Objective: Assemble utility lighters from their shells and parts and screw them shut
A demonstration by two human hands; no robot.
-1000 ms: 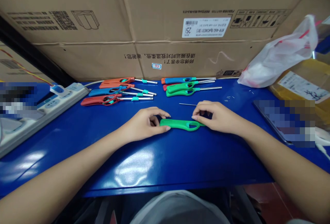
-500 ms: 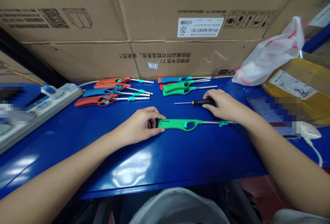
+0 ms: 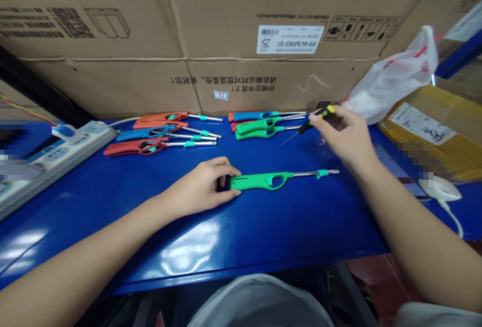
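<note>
A green long-nosed lighter (image 3: 263, 181) lies flat on the blue table (image 3: 241, 231), its metal nozzle pointing right. My left hand (image 3: 205, 186) pinches the lighter's handle end between thumb and fingers. My right hand (image 3: 344, 133) is lifted above the table at the right, closed on a small screwdriver (image 3: 314, 118) with a black handle and yellow cap; its thin shaft points down and left.
Two groups of lighters lie at the back: red and blue ones (image 3: 158, 136) to the left, blue, red and green ones (image 3: 263, 123) at the middle. A power strip (image 3: 56, 151) sits left. Cardboard boxes (image 3: 226, 35) stand behind. A plastic bag (image 3: 395, 78) and a phone (image 3: 391, 164) are right.
My right hand left the lighter's front end, reached back to the screwdriver on the table and lifted it up. My left hand stayed on the handle end.
</note>
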